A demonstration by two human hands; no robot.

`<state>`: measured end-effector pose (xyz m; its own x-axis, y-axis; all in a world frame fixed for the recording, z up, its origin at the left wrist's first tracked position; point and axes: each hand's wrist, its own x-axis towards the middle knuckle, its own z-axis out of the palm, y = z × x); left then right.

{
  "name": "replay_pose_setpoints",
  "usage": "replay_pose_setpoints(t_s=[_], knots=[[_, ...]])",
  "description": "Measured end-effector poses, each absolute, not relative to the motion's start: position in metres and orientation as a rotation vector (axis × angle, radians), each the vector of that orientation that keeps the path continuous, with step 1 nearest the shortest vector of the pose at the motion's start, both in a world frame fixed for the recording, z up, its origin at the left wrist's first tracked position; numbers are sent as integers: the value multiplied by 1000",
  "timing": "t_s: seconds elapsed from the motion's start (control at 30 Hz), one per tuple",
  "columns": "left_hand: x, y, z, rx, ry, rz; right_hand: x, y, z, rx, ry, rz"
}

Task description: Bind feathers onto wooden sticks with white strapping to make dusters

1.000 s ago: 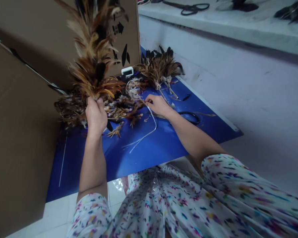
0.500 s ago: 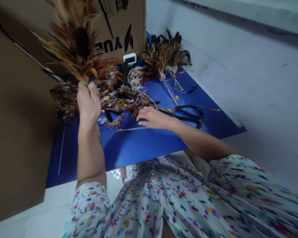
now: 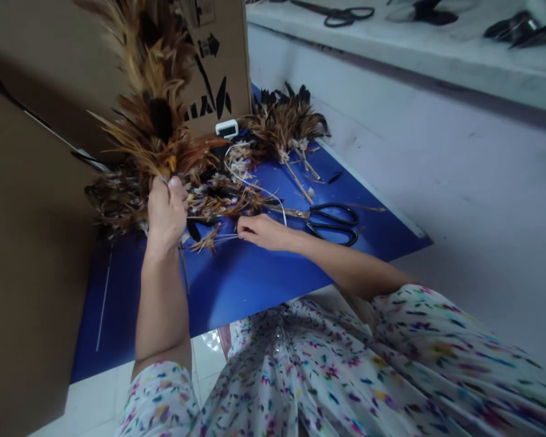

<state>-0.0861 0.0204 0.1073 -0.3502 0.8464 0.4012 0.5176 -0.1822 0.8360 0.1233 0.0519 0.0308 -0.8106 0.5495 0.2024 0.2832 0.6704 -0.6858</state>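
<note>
My left hand is wrapped round the base of a feather duster, held upright with its brown and black feathers rising above the fist. A thin stick shows below this hand. My right hand is closed in a pinch low over the blue table top, on the ends of thin pale strands. Those strands run left from the fingertips toward a small feather tuft. Just right of the right hand lie scissors with black handles.
Loose feathers are heaped behind my hands. Feather bundles on sticks lie at the back right. A white-framed device with a white cord stands by a cardboard box. A ledge holds more scissors.
My right hand has moved left along the table, and its fingers have closed on the pale strands. My left hand still grips the duster. The view has tilted up, showing the ledge.
</note>
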Motion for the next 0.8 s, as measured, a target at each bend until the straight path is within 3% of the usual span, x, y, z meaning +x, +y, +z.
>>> replay_pose_setpoints(t_s=[0.2,0.63,0.8], knots=[[-73,22,106,1412,1691,1525,138,73,36,-744,-1901,1448],[-60,27,103,1354,1626,1472,119,40,29,-586,-2861,620],[-59,27,101,1350,1606,1453,113,45,22,-563,-2791,705]])
